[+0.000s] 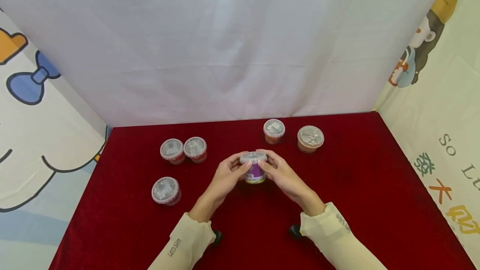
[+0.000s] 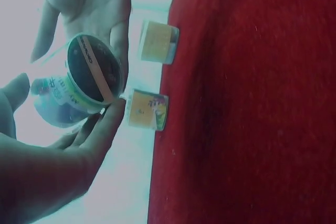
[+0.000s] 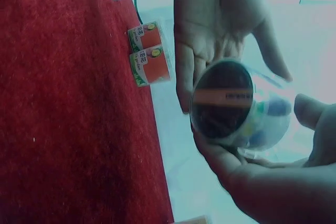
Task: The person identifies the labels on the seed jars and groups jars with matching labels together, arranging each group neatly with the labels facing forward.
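Observation:
A small lidded plastic tub (image 1: 256, 173) with a purple label is held between both hands, above the red cloth. My left hand (image 1: 224, 178) grips its left side, thumb on the front near the lid. From the other side my right hand (image 1: 283, 177) holds it in the same way, its thumb also at the front. The tub's dark underside (image 2: 93, 66) with a pale strip across it shows in the left wrist view. Seen from the right wrist, the tub (image 3: 270, 114) is tilted between the hands, with fingers curled about it.
Two lidded tubs (image 1: 195, 149) (image 1: 172, 151) stand side by side at the back left, and another tub (image 1: 166, 191) is nearer on the left. Further tubs (image 1: 273, 130) (image 1: 310, 138) stand at the back right. A white curtain (image 1: 240, 53) hangs behind the red cloth (image 1: 352, 203).

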`<action>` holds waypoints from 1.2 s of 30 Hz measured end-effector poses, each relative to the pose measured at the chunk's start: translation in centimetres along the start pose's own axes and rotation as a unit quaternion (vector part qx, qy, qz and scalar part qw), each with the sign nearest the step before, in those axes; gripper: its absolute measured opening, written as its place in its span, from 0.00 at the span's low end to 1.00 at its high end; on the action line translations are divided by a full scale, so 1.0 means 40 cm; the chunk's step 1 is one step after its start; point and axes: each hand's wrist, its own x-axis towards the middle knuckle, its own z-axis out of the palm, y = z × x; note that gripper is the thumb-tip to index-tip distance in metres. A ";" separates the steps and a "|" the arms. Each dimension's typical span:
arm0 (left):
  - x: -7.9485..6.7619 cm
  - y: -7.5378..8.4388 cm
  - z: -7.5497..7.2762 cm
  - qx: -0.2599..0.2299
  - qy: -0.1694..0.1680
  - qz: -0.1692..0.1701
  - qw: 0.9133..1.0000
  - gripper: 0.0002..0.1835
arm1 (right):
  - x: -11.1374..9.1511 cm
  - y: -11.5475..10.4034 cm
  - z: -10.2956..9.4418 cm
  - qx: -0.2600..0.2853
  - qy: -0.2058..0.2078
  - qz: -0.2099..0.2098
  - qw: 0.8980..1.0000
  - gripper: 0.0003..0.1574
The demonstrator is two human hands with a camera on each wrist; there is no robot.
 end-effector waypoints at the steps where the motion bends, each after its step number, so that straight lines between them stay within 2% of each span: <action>1: 0.000 0.001 0.001 -0.003 0.007 0.000 1.000 0.26 | 0.000 -0.001 0.002 -0.003 0.005 0.002 1.000 0.36; 7: 0.001 0.005 0.015 0.008 0.059 0.005 0.998 0.24 | 0.002 -0.002 0.018 -0.049 0.035 0.001 0.998 0.37; 11: 0.001 0.008 0.021 0.018 0.080 -0.004 0.997 0.24 | 0.002 -0.001 0.019 -0.046 0.041 -0.005 0.998 0.36; 14: -0.001 0.009 0.019 0.021 0.072 -0.004 0.997 0.24 | 0.001 0.000 0.015 -0.013 0.029 -0.008 0.999 0.35; 18: -0.004 0.012 0.007 0.006 0.036 0.000 0.999 0.21 | -0.001 -0.002 0.007 0.030 0.007 -0.012 0.999 0.36; 22: -0.005 0.015 -0.001 -0.013 0.015 0.011 1.000 0.21 | -0.004 -0.008 0.004 0.048 0.004 -0.017 0.999 0.35; 26: -0.008 0.018 0.000 -0.014 0.029 0.024 0.999 0.21 | -0.007 -0.016 0.011 0.030 0.015 -0.012 0.999 0.35; 32: -0.011 0.022 0.012 0.022 0.061 0.015 0.998 0.22 | -0.007 -0.022 0.017 -0.033 0.041 0.004 0.999 0.35; 36: -0.013 0.022 0.015 0.029 0.068 0.002 0.997 0.23 | -0.007 -0.016 0.015 -0.027 0.036 0.007 0.999 0.35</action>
